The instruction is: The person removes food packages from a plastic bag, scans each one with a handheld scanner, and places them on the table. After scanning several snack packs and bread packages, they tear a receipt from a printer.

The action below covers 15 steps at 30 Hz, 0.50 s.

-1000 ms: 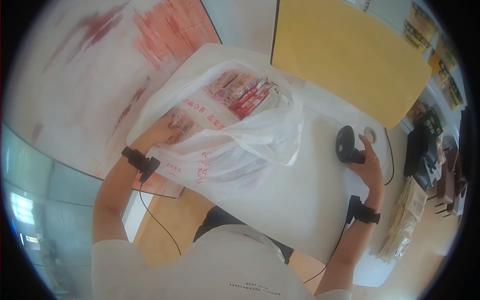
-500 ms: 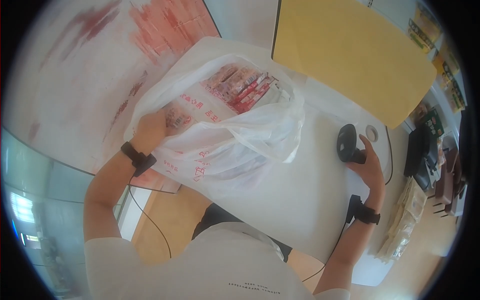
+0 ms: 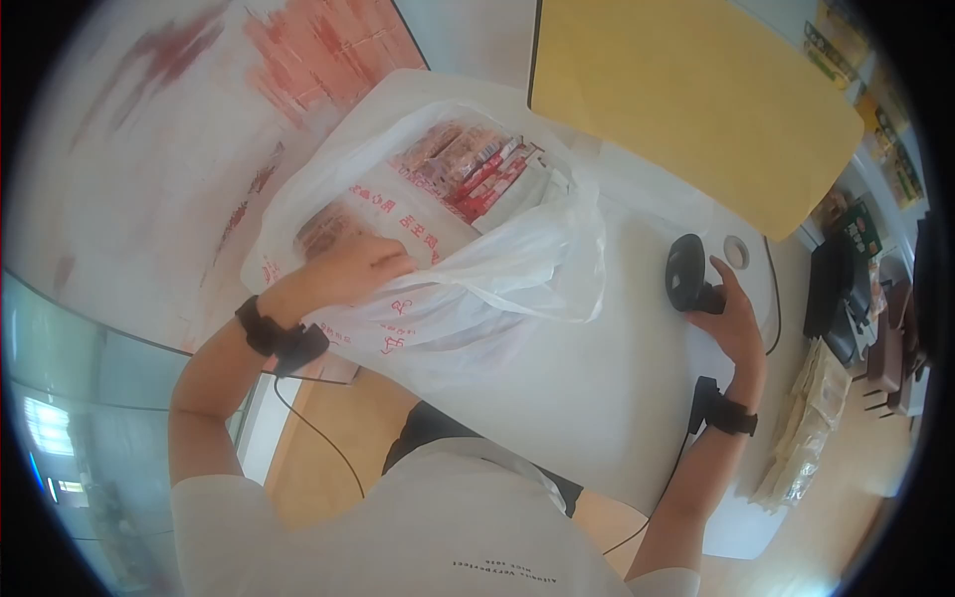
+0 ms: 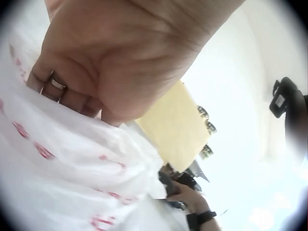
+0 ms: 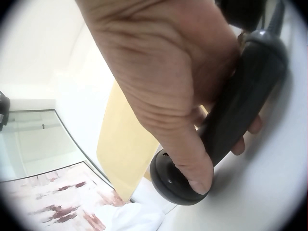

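A white plastic bag (image 3: 497,269) with red print stands open-mouthed on the white table (image 3: 617,398). In it lie several clear snack packs (image 3: 453,154) and red-and-white packets (image 3: 497,179). My left hand (image 3: 348,274) grips the bag's near rim; in the left wrist view its ringed fingers (image 4: 55,86) curl in behind the white film, tips hidden. Another pack (image 3: 328,227) shows inside the bag beside that hand. At the right, my right hand (image 3: 736,323) holds a black handheld barcode scanner (image 5: 245,86) by its handle, thumb (image 5: 195,168) along its head.
A yellow panel (image 3: 696,109) stands behind the table, and a painted panel (image 3: 199,149) leans along the left. By the scanner lie a tape roll (image 3: 736,251) and a cable (image 3: 776,298). Flat clear packs (image 3: 811,428) and black items (image 3: 834,298) line the right side.
My left hand has come back from inside the bag's left part to its near rim, further right, uncovering a pack there. My right hand keeps the scanner nearly still.
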{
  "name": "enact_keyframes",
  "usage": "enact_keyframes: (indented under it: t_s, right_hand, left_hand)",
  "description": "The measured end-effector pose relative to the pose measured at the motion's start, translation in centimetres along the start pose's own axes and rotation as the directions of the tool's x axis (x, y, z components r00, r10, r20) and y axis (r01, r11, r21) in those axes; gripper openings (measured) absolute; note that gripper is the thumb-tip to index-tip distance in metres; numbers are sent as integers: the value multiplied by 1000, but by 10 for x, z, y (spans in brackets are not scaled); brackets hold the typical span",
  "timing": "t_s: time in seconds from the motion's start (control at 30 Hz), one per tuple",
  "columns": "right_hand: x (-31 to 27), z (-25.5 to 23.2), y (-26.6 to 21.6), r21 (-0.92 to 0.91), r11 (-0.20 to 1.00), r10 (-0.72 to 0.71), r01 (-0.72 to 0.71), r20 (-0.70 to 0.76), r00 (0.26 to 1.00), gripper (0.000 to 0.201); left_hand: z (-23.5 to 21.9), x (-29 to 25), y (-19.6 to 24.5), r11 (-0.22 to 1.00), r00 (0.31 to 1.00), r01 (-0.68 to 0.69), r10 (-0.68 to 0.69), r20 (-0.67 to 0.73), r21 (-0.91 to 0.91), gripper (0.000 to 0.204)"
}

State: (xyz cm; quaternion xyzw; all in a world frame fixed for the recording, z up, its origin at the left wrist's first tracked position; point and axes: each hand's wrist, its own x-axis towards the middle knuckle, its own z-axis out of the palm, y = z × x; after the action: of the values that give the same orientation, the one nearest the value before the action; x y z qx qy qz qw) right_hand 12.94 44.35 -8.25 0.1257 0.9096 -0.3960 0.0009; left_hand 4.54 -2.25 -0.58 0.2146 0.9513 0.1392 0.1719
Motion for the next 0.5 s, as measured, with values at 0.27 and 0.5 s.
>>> enact_keyframes:
  t_s: [0.27,0.5]
  right_hand:
    - [0,-2,-2,6,1000,30,-30,16,999,86]
    - [2,-1,4,5,1000,0,0,6,1000,83]
  left_hand:
    - [33,-36,56,933,915,-85,211,343,-349,27]
    - [29,-6,44,976,997,63,-72,-38,-209,33]
